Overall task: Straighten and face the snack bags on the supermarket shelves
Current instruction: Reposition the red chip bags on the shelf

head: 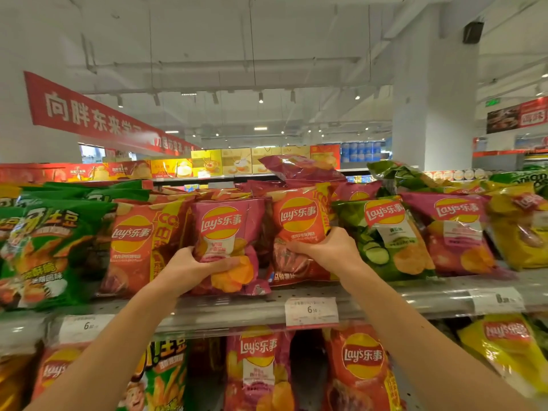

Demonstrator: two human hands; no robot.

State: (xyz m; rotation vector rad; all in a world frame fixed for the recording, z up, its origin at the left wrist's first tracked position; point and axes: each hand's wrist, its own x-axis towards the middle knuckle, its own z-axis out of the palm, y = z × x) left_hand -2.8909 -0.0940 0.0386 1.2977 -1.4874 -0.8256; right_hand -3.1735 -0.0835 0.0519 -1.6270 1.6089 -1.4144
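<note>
While both bags stand on the shelf (237, 314), left hand (189, 269) grips the pink bag (229, 232) — right hand (324, 247) grips the orange bag (299, 221) beside it, fingers curled.

Light: bright and even, from small ceiling spotlights (260, 97); little shadow, darkest in the lower shelf gaps
Glare: sheen on the glossy bags; price tag (311, 310) washed pale
Blur: smear on the red banner (98, 114)
Edges: wide-angle bending; corners soft

Snack bags (228, 232) on shelf (243, 310)
</note>
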